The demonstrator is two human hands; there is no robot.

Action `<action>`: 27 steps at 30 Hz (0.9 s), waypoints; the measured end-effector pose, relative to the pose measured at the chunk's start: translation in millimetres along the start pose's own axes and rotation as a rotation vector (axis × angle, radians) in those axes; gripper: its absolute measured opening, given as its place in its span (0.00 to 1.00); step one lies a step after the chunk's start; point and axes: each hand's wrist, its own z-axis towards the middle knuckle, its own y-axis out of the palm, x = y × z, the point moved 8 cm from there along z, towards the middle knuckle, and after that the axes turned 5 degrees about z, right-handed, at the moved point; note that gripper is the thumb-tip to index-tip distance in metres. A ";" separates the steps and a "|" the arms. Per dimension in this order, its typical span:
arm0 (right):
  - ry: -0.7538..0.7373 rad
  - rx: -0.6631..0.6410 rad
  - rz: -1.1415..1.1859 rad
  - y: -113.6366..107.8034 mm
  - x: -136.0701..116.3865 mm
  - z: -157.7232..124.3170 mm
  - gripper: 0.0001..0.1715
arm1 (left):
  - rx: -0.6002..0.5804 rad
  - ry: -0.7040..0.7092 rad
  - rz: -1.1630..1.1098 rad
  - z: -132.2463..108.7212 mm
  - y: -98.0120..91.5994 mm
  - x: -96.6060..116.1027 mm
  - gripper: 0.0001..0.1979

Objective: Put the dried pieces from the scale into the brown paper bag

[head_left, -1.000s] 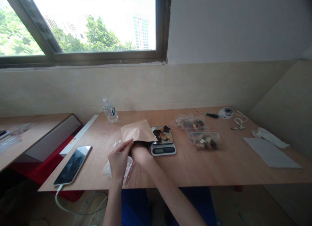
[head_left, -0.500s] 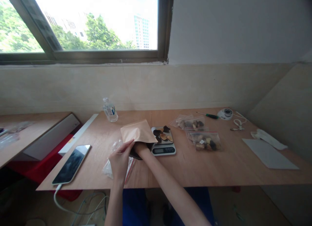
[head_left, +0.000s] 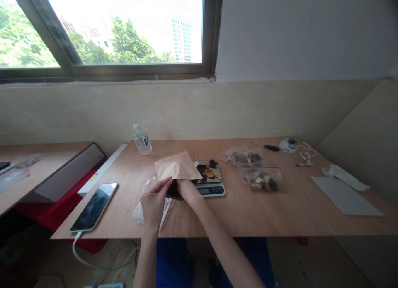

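My left hand (head_left: 153,202) pinches the near left edge of a tan paper pouch (head_left: 175,166) and holds its mouth open above the wooden table (head_left: 248,213). My right hand (head_left: 187,187) is at the pouch's dark opening, its fingertips hidden inside; I cannot tell whether it holds anything. Just right of the pouch stands a small digital scale (head_left: 209,181) with several dark and orange dried pieces on its platform. Crumpled clear plastic bags (head_left: 139,209) lie under my left hand.
Clear zip bags of mixed dried pieces (head_left: 260,178) lie right of the scale. A phone on a white cable (head_left: 94,206) sits at the table's left front. A water bottle (head_left: 141,139), a green screwdriver (head_left: 266,146), a round tape reel (head_left: 288,144) and grey sheets (head_left: 345,194) lie farther off.
My right hand has drawn back slightly from deep in the pouch toward its mouth. The left hand and pouch have hardly moved.
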 end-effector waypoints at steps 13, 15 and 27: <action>0.121 0.523 0.747 -76.3 3.2 -97.7 0.11 | 0.013 -0.037 -0.019 11.2 -7.3 4.3 0.12; 0.266 0.677 0.834 -92.2 42.1 -114.4 0.11 | 0.028 -0.042 -0.022 12.4 -10.6 3.4 0.13; 0.691 0.788 0.387 -105.6 212.3 -99.3 0.17 | 0.037 -0.017 -0.011 9.2 -8.2 3.6 0.11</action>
